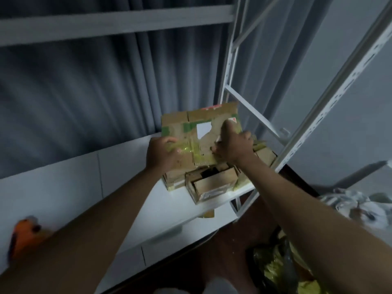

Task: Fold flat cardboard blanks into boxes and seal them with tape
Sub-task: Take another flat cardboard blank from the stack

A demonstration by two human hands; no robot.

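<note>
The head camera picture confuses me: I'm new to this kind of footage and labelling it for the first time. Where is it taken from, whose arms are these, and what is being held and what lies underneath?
There is no machine here. One wide-angle camera sits on a person's head and looks forward and down, so the two bare arms reaching in from the bottom are the wearer's own. The left hand and the right hand each grip a side of a flat cardboard blank, worn, with green and yellowish tape and a white label, held up over a white tabletop. Under it on the table lies a pile of other cardboard pieces. At the lower left is an orange tool, too blurred to name. A white metal shelf frame stands to the right, grey curtains behind.
</note>
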